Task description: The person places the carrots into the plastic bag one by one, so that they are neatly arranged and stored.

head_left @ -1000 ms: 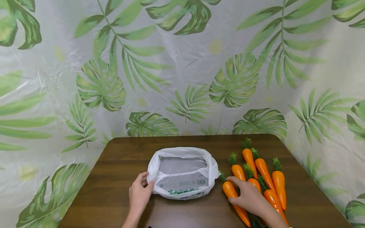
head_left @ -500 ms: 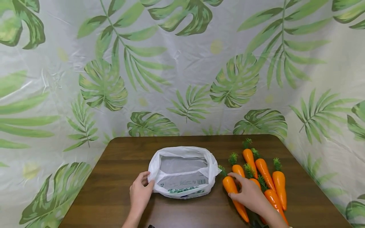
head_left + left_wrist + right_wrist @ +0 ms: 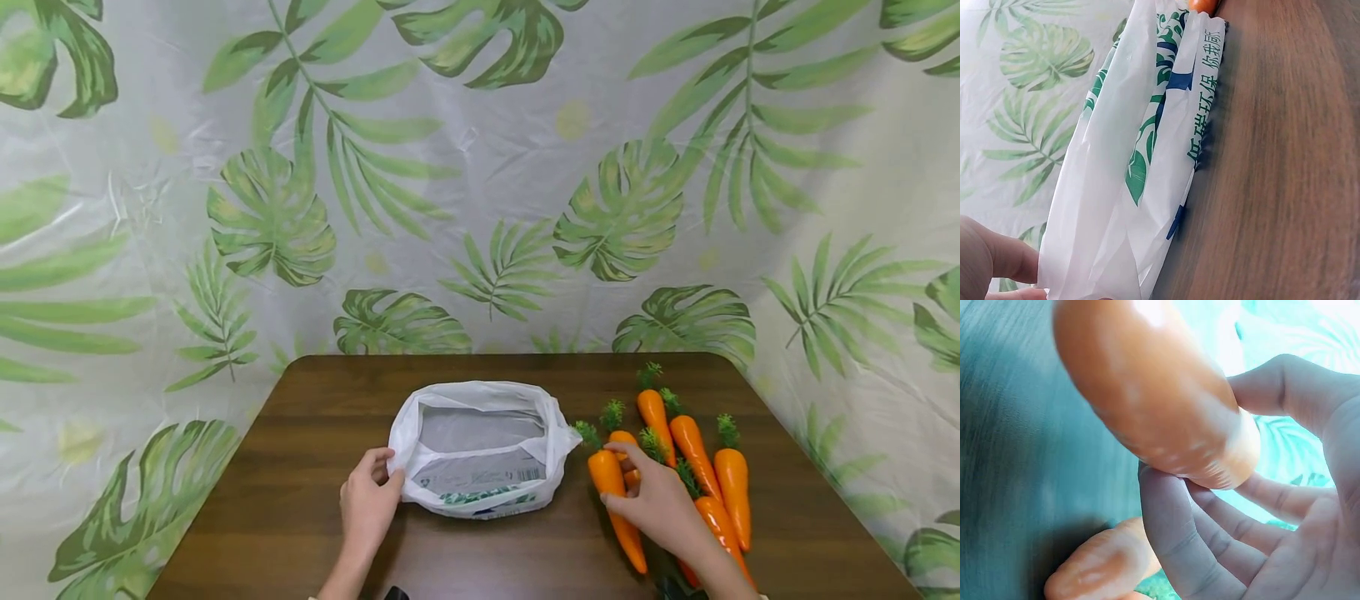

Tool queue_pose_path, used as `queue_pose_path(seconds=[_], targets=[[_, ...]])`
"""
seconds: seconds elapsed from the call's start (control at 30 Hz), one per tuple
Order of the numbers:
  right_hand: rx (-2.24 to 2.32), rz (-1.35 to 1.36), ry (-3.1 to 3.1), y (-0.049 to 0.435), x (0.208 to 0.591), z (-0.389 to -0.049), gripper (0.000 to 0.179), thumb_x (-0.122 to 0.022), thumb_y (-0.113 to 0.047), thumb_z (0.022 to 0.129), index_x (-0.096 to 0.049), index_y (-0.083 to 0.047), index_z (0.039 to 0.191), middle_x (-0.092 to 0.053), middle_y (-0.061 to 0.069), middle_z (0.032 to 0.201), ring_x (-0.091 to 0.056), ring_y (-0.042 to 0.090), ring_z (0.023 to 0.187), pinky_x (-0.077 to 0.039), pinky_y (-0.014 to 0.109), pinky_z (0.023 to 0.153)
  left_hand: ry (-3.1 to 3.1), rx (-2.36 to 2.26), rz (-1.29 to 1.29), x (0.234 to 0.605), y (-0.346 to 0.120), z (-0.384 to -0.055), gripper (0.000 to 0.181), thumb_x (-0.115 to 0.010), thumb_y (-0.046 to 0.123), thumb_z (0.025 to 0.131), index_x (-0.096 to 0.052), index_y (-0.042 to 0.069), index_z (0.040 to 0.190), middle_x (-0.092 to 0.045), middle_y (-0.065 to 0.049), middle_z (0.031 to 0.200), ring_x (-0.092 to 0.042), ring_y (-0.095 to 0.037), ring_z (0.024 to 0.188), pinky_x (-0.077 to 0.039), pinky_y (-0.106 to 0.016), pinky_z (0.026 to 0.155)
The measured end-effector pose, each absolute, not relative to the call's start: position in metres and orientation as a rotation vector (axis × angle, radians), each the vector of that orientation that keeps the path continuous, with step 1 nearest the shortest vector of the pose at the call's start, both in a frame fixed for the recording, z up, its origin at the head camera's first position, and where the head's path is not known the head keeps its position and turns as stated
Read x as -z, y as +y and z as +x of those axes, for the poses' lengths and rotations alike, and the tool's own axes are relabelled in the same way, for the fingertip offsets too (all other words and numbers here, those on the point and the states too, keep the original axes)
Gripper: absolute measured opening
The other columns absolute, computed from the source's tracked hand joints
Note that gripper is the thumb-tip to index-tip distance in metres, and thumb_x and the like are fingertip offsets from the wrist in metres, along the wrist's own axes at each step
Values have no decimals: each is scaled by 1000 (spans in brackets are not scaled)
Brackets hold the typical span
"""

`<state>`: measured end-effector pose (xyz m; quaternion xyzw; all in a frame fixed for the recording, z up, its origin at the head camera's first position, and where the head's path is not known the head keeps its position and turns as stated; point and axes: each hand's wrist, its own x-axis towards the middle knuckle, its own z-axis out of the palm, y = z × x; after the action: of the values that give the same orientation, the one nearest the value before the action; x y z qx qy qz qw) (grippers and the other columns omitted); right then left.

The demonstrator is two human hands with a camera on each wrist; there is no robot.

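A white plastic bag [image 3: 561,454] with green and dark blue print stands on the table, its mouth spread wide. My left hand [image 3: 369,507] pinches the bag's left rim; the left wrist view shows fingers [image 3: 1013,255] at the bag's edge. To the right of the bag, my right hand [image 3: 658,507] grips an orange carrot [image 3: 627,533] with a frilly green top [image 3: 587,433]. In the right wrist view, thumb and fingers [image 3: 1175,531] lie on both sides of this carrot's thick end [image 3: 1147,394]. The carrot slants, its tip pointing toward me.
Several more carrots [image 3: 694,446] with green tops lie close together at the table's right side, some partly behind my right hand. The dark wooden table [image 3: 300,467] ends at a far edge before a leaf-patterned curtain [image 3: 495,167]. A small black object [image 3: 396,593] shows at the bottom edge.
The carrot in my right hand has shifted slightly away from me, its tip moving up in the head view. My left hand keeps its place at the bag's rim.
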<state>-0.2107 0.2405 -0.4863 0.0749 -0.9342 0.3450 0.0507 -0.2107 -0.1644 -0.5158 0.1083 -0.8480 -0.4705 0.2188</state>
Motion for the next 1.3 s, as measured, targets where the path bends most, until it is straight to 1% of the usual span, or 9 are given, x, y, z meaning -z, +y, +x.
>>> queue_pose_path(seconds=[0.1,0.27,0.5,0.67,0.83,0.97,1.07,1.2,1.3], targets=[[-1073,224,-2817,241,484,-210,65,-85,-23,77,-55,-18,135,-67,6,108,-65,13,79,-51,32,64,-2347,1290,295,516,-165,-211,26,-73,9,84,-72,10,109,-75,-7,104,-73,-23,90,-48,-45,79],[-1091,196,-2791,244,482,-211,68,-85,-22,79,-52,-19,138,-67,8,111,-65,11,75,-53,31,65,-2348,1285,294,517,-166,-212,25,-73,9,83,-72,10,109,-75,-7,103,-73,-23,89,-48,-45,78],[-1088,190,-2761,246,482,-213,69,-85,-22,79,-51,-19,139,-67,9,109,-64,13,72,-52,30,65,-2357,1256,293,517,-167,-213,24,-72,10,83,-72,9,106,-76,-7,100,-72,-28,91,-47,-49,79],[-1084,183,-2753,244,480,-212,67,-85,-21,80,-52,-20,138,-67,9,110,-63,14,72,-52,31,65,-2364,1255,315,517,-166,-211,18,-72,12,83,-71,11,101,-76,-7,96,-70,-30,91,-47,-49,78],[-1077,207,-2729,241,478,-213,67,-85,-25,80,-51,-21,138,-67,10,114,-62,13,72,-51,30,64,-2365,1264,336,517,-165,-211,14,-73,13,83,-69,12,97,-75,-7,94,-69,-31,90,-47,-50,78],[-1065,218,-2729,238,474,-214,68,-85,-29,81,-50,-22,138,-67,10,116,-61,12,72,-51,30,63,-2364,1247,346,517,-165,-212,13,-75,15,83,-67,12,92,-75,-8,88,-69,-33,87,-47,-51,76],[-1065,217,-2732,235,471,-214,67,-85,-30,81,-49,-22,138,-67,10,116,-61,11,72,-51,30,62,-2359,1229,349,517,-165,-212,12,-75,16,82,-65,13,87,-74,-7,85,-69,-33,86,-47,-51,75],[-1064,223,-2716,231,466,-214,67,-85,-26,81,-50,-22,137,-69,10,113,-62,12,72,-52,30,63,-2352,1226,354,518,-166,-212,12,-76,16,82,-64,15,83,-74,-6,83,-69,-32,84,-47,-49,74],[-1065,241,-2701,227,459,-214,67,-85,-27,81,-49,-22,138,-69,10,113,-62,13,72,-51,30,63,-2347,1231,354,518,-167,-211,13,-76,16,83,-63,15,81,-74,-5,82,-68,-32,83,-46,-48,74]])
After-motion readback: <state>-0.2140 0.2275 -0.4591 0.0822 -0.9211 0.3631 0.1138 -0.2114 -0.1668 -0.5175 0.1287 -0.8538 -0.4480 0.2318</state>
